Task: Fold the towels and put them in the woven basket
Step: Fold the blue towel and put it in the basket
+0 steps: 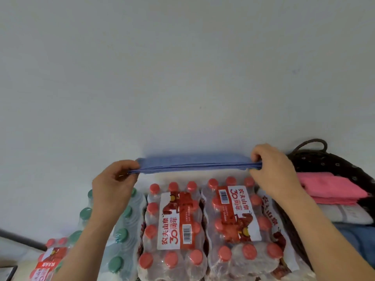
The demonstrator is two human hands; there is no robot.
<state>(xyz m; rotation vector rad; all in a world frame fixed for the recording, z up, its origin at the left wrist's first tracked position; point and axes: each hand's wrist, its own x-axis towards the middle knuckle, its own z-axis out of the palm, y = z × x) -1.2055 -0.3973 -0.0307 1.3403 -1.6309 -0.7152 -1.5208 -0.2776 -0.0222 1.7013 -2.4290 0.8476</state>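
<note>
Shrink-wrapped packs of red-capped water bottles [203,230] are sitting closest to me, with green-capped bottles [121,230] just to their left. Beyond them, my left hand [113,185] and right hand [274,171] are each pinching one end of a folded blue towel [192,164], fingers [129,165] curled round it, holding it stretched level in the air. At right, the dark woven basket [324,159] is holding a folded pink towel [332,189] beside a grey one [345,214].
</note>
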